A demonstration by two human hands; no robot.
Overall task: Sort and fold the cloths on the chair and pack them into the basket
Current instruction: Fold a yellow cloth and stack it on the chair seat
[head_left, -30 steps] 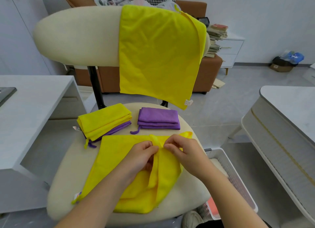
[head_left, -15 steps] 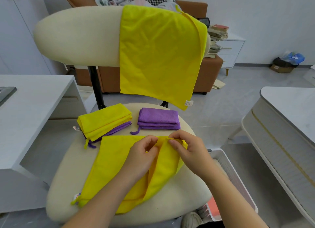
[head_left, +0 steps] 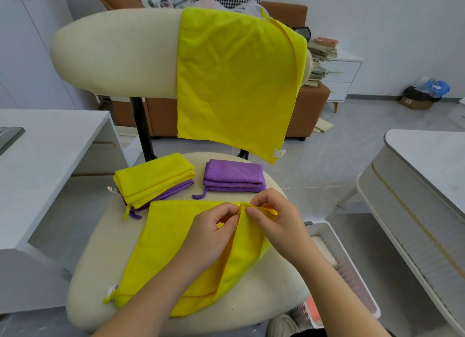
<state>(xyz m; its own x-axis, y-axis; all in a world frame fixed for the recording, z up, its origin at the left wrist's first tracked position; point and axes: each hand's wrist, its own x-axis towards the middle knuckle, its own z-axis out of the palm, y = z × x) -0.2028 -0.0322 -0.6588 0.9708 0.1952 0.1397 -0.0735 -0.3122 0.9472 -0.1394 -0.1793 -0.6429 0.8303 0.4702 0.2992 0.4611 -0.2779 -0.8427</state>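
Observation:
A yellow cloth [head_left: 166, 243] lies spread on the cream chair seat [head_left: 83, 273], its right part folded over into a raised flap. My left hand [head_left: 214, 233] and my right hand [head_left: 274, 218] pinch the cloth's far edge close together, fingertips nearly touching. At the back of the seat sit a folded yellow cloth [head_left: 153, 178] lying on a purple one, and a folded purple stack [head_left: 234, 175]. Another yellow cloth [head_left: 234, 80] hangs over the backrest. A white perforated basket [head_left: 352, 266] stands on the floor right of the chair, partly hidden by my right arm.
A white desk [head_left: 47, 155] stands to the left, and a pale rounded table [head_left: 422, 180] to the right. Behind the chair are a brown sofa [head_left: 312, 102] with clothes on it, and a white drawer unit [head_left: 344, 77] with stacked books.
Both hands have moved up the cloth toward its far edge. The folded flap has been drawn longer and straighter, and the right corner is pulled in.

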